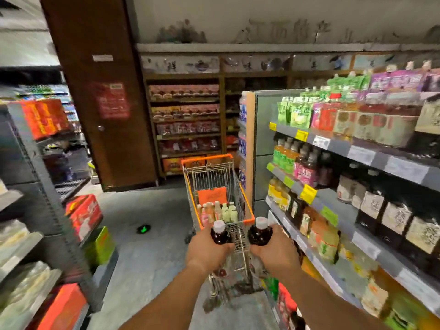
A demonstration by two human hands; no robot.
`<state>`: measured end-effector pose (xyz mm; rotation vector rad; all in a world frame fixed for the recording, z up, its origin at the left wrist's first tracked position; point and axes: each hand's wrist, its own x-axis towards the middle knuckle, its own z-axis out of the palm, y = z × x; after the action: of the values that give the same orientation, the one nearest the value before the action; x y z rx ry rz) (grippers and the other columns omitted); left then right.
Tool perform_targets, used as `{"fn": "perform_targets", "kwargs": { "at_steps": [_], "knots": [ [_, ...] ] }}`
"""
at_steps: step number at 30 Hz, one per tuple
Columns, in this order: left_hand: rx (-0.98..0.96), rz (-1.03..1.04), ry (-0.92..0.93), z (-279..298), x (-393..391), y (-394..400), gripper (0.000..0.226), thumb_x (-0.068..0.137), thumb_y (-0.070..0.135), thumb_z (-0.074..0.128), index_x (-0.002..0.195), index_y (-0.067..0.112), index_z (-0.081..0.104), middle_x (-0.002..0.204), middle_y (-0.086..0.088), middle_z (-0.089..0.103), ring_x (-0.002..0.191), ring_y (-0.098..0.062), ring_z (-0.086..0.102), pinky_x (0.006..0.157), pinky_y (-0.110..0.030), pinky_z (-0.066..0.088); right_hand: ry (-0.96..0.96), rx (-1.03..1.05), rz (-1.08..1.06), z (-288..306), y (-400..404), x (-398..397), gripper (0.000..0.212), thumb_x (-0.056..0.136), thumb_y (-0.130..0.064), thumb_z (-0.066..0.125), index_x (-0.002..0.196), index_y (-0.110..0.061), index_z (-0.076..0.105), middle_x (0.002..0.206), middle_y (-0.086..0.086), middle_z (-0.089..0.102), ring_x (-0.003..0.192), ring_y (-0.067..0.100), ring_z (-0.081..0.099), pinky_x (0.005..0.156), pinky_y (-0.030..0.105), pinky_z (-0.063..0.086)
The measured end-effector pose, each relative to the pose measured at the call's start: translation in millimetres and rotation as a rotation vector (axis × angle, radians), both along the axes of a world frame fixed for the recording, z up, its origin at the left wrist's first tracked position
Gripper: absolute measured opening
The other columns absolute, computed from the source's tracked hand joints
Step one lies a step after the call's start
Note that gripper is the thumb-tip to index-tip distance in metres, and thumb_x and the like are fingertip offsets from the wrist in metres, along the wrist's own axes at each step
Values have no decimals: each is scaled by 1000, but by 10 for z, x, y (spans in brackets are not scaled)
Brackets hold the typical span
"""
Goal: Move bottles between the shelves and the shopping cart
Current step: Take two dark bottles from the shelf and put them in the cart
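Observation:
An orange-rimmed wire shopping cart (188, 163) stands in the aisle straight ahead of me. Several pale pink and green bottles (219, 211) stand in its basket. My left hand (209, 254) grips a dark bottle with a white cap (220, 234) just over the cart's near end. My right hand (276, 251) grips a second dark white-capped bottle (260, 232) beside the cart's near right corner. Both bottles are upright. The drink shelves (362, 153) on my right carry rows of similar bottles.
Grey shelving (31, 210) with red and green boxes lines the left side. A brown pillar (102, 91) and a wooden snack rack (185, 125) stand beyond the cart. Grey floor (147, 246) lies open left of the cart, with a small green mark on it.

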<state>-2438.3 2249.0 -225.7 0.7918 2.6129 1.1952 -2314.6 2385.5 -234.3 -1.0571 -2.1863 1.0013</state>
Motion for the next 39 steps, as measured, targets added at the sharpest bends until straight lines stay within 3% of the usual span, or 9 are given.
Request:
{"fn": "perform_targets", "kwargs": {
  "at_steps": [6, 9, 16, 25, 29, 33, 35, 37, 39],
  "knots": [
    [58, 51, -72, -236, -966, 617, 41, 58, 47, 80, 92, 44, 58, 78, 26, 63, 79, -2, 63, 69, -20, 48, -79, -54, 102, -218, 689, -1208, 74, 60, -45, 83, 122, -24, 49, 110, 0, 66, 101, 26, 63, 82, 35, 51],
    [57, 62, -92, -433, -1591, 959, 44, 58, 48, 80, 96, 40, 61, 86, 21, 69, 81, -1, 65, 77, -26, 55, -115, -53, 118, -424, 981, -1836, 75, 61, -46, 84, 122, -25, 46, 111, -1, 66, 98, 24, 63, 74, 31, 47],
    [20, 85, -131, -688, -3230, 1802, 36, 58, 47, 82, 85, 40, 58, 82, 21, 66, 82, -6, 65, 79, -31, 56, -186, -70, 75, -622, 1768, -3300, 75, 61, -46, 83, 122, -23, 46, 111, 0, 66, 100, 24, 63, 81, 34, 51],
    [-22, 88, -198, -1140, -4653, 2715, 57, 67, 38, 87, 116, 28, 58, 107, 8, 70, 102, -19, 65, 86, -31, 52, -226, -148, 107, -954, 2662, -4738, 77, 63, -43, 82, 126, -20, 45, 114, 3, 65, 105, 27, 61, 88, 40, 51],
    [-56, 121, -244, -1527, -5173, 3145, 57, 68, 36, 87, 115, 27, 56, 108, 5, 69, 103, -22, 65, 86, -32, 52, -276, -161, 148, -1371, 3086, -5376, 76, 61, -45, 82, 125, -24, 45, 107, 0, 67, 99, 26, 63, 75, 33, 48],
    [-100, 197, -305, -2042, -5716, 3620, 79, 69, 36, 85, 138, 24, 48, 116, 5, 69, 108, -23, 64, 87, -30, 51, -345, -210, 196, -1945, 3546, -6058, 59, 62, -42, 79, 110, -29, 48, 83, -10, 63, 75, 17, 59, 63, 28, 43],
    [-95, 245, -356, -2359, -5981, 3842, 74, 68, 34, 84, 134, 29, 51, 105, 18, 67, 106, -20, 64, 77, -19, 47, -357, -259, 242, -2314, 3767, -6395, 51, 64, -37, 78, 105, -29, 48, 76, -14, 62, 68, 10, 60, 60, 29, 50],
    [-100, 290, -393, -2690, -6244, 4035, 63, 65, 32, 83, 120, 38, 53, 79, 28, 55, 90, -14, 63, 62, -12, 38, -362, -336, 301, -2691, 3953, -6717, 61, 66, -32, 80, 115, -31, 45, 86, -13, 64, 79, 12, 64, 64, 27, 51],
    [-143, 326, -427, -3030, -6511, 4201, 56, 63, 32, 81, 110, 39, 52, 75, 24, 55, 81, -14, 61, 59, -17, 42, -308, -351, 351, -3110, 4111, -7006, 61, 68, -22, 83, 117, -36, 49, 86, -16, 64, 80, 5, 63, 64, 16, 45]
  ]
}}
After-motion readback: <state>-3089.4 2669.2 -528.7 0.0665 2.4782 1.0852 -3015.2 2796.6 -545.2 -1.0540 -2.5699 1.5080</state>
